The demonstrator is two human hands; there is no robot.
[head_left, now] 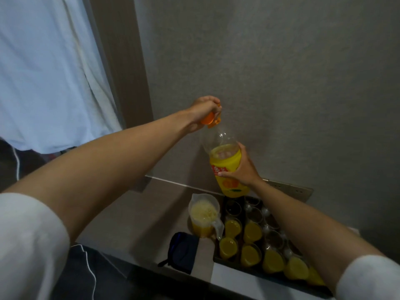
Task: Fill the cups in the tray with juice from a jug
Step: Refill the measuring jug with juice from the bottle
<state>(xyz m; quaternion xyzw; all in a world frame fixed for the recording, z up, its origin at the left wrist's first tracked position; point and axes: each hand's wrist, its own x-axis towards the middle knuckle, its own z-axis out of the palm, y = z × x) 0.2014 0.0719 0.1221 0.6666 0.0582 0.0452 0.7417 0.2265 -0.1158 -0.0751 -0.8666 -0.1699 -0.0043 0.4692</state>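
Right hand (242, 169) grips bottle (227, 165); left hand (204, 109) apparently pinches cap (207, 118).

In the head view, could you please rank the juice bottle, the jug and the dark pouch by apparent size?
1. Juice bottle, clearly largest.
2. Jug and dark pouch look alike; the pouch lies nearer the camera, so I won't rank them.

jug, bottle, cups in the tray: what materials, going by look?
Jug: seemingly translucent, slightly frosted plastic; the juice shows hazily through its wall.
Bottle: clear, glossy thin plastic above a printed yellow label, with an opaque orange plastic cap; highlights glint on the empty shoulder.
Cups: clear and glossy, with rims that catch light; probably thin plastic, though glass cannot be ruled out.
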